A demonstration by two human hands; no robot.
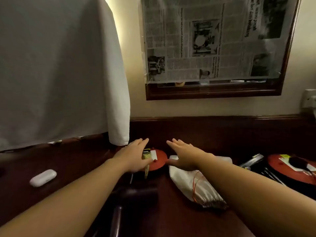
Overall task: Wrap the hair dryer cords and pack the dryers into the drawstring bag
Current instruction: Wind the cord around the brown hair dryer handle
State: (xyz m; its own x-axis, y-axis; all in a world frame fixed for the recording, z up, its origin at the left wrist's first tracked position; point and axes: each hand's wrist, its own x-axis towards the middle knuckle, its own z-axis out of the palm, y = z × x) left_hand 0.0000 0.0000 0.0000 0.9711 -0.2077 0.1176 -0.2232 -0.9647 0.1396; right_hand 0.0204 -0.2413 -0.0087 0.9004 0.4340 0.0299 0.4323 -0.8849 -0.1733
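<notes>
A red-bodied hair dryer (pixel 159 159) with a white label lies on the dark wooden counter (pixel 188 130) near the back wall. My left hand (pixel 133 155) rests flat on its left side, fingers stretched out and apart. My right hand (pixel 183 155) hovers just to the dryer's right with fingers spread, over the top end of a white drawstring bag (pixel 189 183) lying flat with its gathered dark mouth and orange string toward me. A second red hair dryer (pixel 290 165) with a black cord lies at the right edge. A dark dryer part (pixel 136 194) lies in front, blurred.
A white earbud case (pixel 43 177) sits at the left on the counter. A white towel (pixel 59 69) hangs down at the left. A framed mirror covered with newspaper (pixel 213 41) hangs on the wall. Black and silver attachments (pixel 251 161) lie beside the second dryer.
</notes>
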